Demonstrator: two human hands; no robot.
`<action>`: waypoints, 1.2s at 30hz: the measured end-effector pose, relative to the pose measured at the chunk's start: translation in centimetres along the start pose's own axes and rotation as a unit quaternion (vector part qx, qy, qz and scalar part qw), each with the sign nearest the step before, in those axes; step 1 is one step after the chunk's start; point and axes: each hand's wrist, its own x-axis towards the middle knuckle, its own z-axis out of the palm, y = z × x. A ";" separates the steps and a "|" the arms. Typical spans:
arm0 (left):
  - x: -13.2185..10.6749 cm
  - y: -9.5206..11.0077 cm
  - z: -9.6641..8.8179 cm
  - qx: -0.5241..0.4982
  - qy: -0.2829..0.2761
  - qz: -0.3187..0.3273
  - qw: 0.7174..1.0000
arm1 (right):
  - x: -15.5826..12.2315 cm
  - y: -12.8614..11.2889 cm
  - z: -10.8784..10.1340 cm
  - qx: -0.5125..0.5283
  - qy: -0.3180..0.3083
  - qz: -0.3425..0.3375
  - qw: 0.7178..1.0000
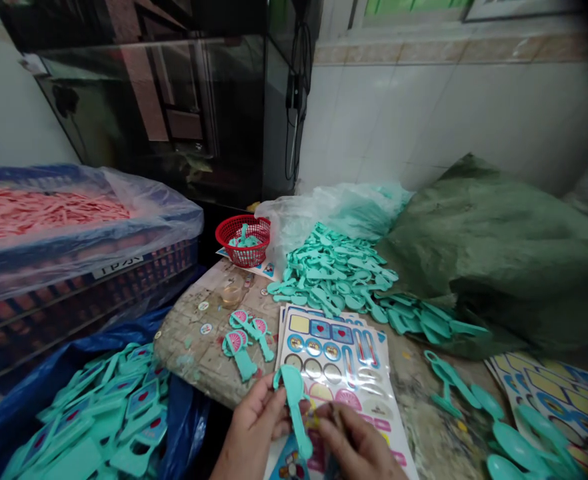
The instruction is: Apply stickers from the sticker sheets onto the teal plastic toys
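1. Teal piece (293,390): in L hand (254,423), pinched at one side, above sticker sheet (319,343); poss. twist if pushed off-centre.
2. R hand (361,443): fingers bunched close by, blurred; can't tell what's held, if anything. Bump cd knock piece loose.
3. Pink-topped pcs (235,341) nr table (180,333) edge: wide L swing cd sweep 'em off.

I'd call this a small workshop for piecework, perhaps set up in someone's home. Loose turquoise plastic pieces (331,267) lie heaped on a scuffed, stained worktable (191,347) beside printed sticker sheets (319,347). Near me a blue crate (139,273) brims with pink parts (49,210), and a bulky green sack (514,247) slumps across the table. The fish tank (109,113) and tiled wall (364,120) look more domestic.
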 end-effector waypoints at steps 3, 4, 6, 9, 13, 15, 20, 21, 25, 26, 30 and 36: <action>0.1 0.7 -0.2 -0.031 0.012 0.009 0.999 | 2.0 -1.5 -3.2 0.011 0.046 0.022 0.999; 0.2 0.8 -0.2 -0.037 0.016 0.008 0.999 | 2.9 -1.7 -4.0 -0.014 0.058 0.020 0.998; 0.3 0.9 -0.1 -0.046 0.018 0.006 0.999 | 4.8 -1.7 -4.9 -0.078 0.071 -0.012 0.994; 0.2 1.1 -0.3 -0.069 0.031 0.005 0.997 | 7.5 -1.1 -4.9 -0.138 0.083 -0.072 0.984; 0.0 1.6 -0.7 -0.072 0.041 0.009 0.997 | 9.6 -0.7 -4.0 -0.180 0.085 -0.113 0.973; 0.1 1.9 -0.7 -0.062 0.024 0.012 0.998 | 10.1 -0.8 -3.9 -0.202 0.083 -0.122 0.968; 1.3 1.6 0.0 -0.054 0.011 0.002 0.998 | 11.5 -0.7 -4.7 -0.256 0.091 -0.107 0.956; 1.7 1.4 0.2 -0.048 0.001 0.007 0.999 | 11.9 -0.6 -4.9 -0.269 0.098 -0.098 0.953; 3.4 0.5 0.8 -0.012 -0.012 0.011 1.000 | 13.0 0.0 -5.1 -0.325 0.137 -0.060 0.934; 3.7 0.3 0.9 -0.006 -0.008 0.006 1.000 | 13.1 0.1 -5.0 -0.337 0.142 -0.054 0.929; 4.4 -0.3 1.0 -0.002 0.001 -0.008 1.000 | 12.7 0.4 -4.7 -0.364 0.140 -0.047 0.920; 4.9 -0.8 0.6 0.003 0.003 -0.014 1.000 | 11.9 0.2 -4.7 -0.369 0.118 -0.036 0.921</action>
